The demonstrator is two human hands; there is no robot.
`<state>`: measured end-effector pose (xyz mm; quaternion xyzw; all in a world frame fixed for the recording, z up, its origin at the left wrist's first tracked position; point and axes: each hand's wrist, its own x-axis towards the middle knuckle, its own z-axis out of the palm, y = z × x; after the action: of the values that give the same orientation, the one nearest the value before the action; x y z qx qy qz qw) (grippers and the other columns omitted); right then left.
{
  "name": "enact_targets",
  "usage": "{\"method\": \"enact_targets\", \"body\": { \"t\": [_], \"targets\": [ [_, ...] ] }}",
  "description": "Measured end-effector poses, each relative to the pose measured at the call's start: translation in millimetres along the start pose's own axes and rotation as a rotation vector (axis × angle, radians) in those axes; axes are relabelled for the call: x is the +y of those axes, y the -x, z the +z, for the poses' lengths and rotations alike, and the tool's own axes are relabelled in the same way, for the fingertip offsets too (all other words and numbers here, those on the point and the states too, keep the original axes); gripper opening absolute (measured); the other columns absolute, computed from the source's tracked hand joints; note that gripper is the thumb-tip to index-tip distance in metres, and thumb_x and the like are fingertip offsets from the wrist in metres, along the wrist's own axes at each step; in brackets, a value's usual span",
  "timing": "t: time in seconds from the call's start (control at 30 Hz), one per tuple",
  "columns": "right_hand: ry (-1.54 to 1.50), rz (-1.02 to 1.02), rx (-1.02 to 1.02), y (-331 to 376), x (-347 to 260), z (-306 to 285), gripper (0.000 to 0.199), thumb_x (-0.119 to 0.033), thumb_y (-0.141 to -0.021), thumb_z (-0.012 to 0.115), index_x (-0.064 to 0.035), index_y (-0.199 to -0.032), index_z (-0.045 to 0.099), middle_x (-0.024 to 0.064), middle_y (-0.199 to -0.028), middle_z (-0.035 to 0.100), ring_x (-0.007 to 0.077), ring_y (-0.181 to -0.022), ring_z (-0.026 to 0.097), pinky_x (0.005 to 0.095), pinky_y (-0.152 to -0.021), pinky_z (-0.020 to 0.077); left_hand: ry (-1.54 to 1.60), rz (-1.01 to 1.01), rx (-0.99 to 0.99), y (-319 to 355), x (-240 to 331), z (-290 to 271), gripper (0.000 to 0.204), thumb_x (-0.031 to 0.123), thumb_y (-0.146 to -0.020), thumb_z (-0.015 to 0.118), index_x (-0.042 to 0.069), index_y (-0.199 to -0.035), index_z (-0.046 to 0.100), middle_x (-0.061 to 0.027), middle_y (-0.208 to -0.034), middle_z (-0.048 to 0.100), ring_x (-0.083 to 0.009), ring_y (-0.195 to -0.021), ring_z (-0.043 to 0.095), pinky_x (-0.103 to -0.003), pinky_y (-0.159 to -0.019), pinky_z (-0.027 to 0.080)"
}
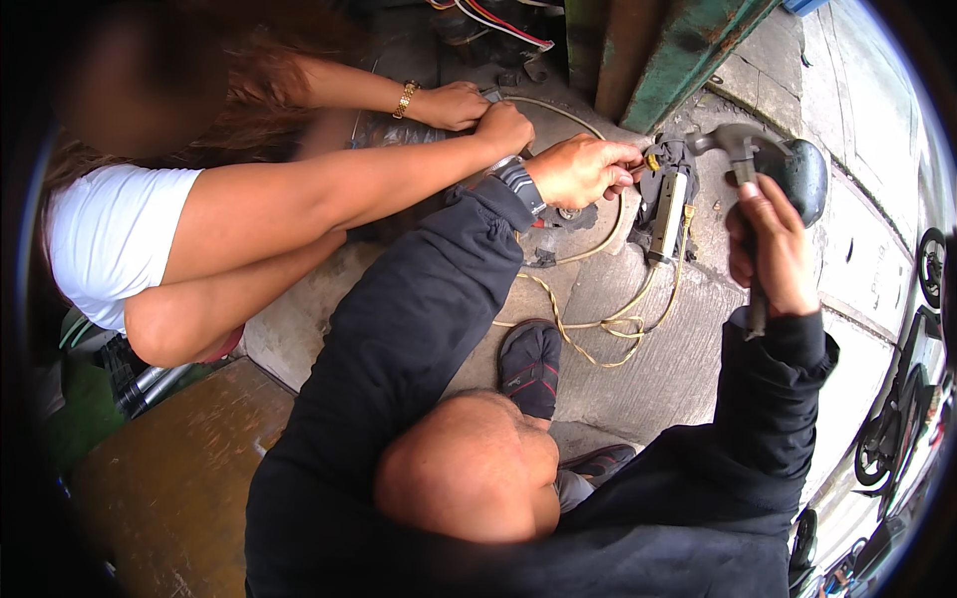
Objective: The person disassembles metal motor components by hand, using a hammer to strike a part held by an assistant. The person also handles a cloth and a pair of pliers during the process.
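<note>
My right hand (pixel 773 244) is wrapped round the handle of a claw hammer (pixel 740 146), whose metal head is raised at the top right. My left hand (pixel 588 174), below a dark wristwatch (pixel 518 186), pinches a small yellow-ended piece (pixel 652 161); my fingers cover most of it, so its kind is unclear. That piece is at a dark, greasy metal part (pixel 674 155) on the concrete. Just below the part lies a white power strip (pixel 670 217) with a yellowish cord (pixel 638 324). A dark rounded shell (pixel 805 181) appears behind the hammer.
Another person squats at the left, both hands (pixel 478 112) together close to my left wrist. A green metal post (pixel 678 70) rises behind the work. Coloured wires (pixel 503 28) hang at the top, a brown board (pixel 184 468) is at lower left, and motorcycles (pixel 902 409) stand at right.
</note>
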<state>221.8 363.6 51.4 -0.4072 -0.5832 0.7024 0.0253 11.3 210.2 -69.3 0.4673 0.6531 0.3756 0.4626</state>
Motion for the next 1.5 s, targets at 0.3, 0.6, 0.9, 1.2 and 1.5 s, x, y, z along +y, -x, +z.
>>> {"method": "enact_targets", "body": {
  "t": [0.3, 0.6, 0.9, 1.2, 1.5],
  "targets": [
    [0.031, 0.151, -0.119, 11.2, 26.6, -2.8, 0.018, -0.023, -0.106, 0.051, -0.0061, -0.101, 0.055, 0.0018, -0.069, 0.051, 0.0112, -0.045, 0.045, 0.0282, -0.039, 0.0354, 0.052, -0.026, -0.006, 2.2, -0.8, 2.9, 0.008, 0.006, -0.101, 0.053, 0.001, -0.102, 0.058, -0.0036, -0.077, 0.062, -0.0111, -0.074, 0.063, -0.029, -0.072, 0.054],
    [-0.06, -0.309, 0.402, -10.6, 11.8, -14.2, 0.02, -0.026, -0.107, 0.047, -0.0067, -0.102, 0.051, 0.0012, -0.072, 0.049, 0.0111, -0.048, 0.043, 0.028, -0.043, 0.0353, 0.074, -0.061, 0.0, 3.2, 9.0, 1.1, 0.009, 0.008, -0.101, 0.055, 0.0, -0.101, 0.058, -0.0023, -0.081, 0.064, -0.0096, -0.075, 0.063, -0.028, -0.072, 0.054],
    [-0.319, -0.395, 0.44, 0.7, -10.1, -25.1, 0.016, -0.025, -0.108, 0.046, -0.0092, -0.107, 0.049, -0.0002, -0.072, 0.047, 0.0089, -0.047, 0.039, 0.0264, -0.042, 0.0346, 0.035, -0.057, -0.015, -0.2, 14.7, 4.0, 0.008, 0.007, -0.101, 0.054, 0.002, -0.102, 0.059, -0.0019, -0.077, 0.063, -0.0086, -0.075, 0.063, -0.028, -0.07, 0.054],
    [-0.269, -0.369, 0.247, -1.4, -21.4, -43.1, 0.021, -0.028, -0.107, 0.048, -0.0088, -0.1, 0.053, 0.001, -0.071, 0.049, 0.0092, -0.045, 0.041, 0.0271, -0.039, 0.0345, 0.07, -0.104, 0.01, 3.0, 11.9, 2.9, 0.01, 0.006, -0.102, 0.051, 0.0, -0.102, 0.06, -0.002, -0.081, 0.062, -0.0072, -0.076, 0.063, -0.027, -0.072, 0.055],
    [-0.099, -0.139, 0.11, 0.1, -16.4, -13.8, 0.023, -0.027, -0.107, 0.048, -0.0071, -0.115, 0.056, 0.0, -0.073, 0.049, 0.009, -0.047, 0.043, 0.0258, -0.041, 0.0356, 0.158, -0.152, 0.062, 10.2, 6.8, 3.7, 0.011, 0.008, -0.102, 0.053, -0.001, -0.103, 0.06, -0.0018, -0.082, 0.065, -0.0081, -0.076, 0.065, -0.027, -0.071, 0.055]
  ]
}}
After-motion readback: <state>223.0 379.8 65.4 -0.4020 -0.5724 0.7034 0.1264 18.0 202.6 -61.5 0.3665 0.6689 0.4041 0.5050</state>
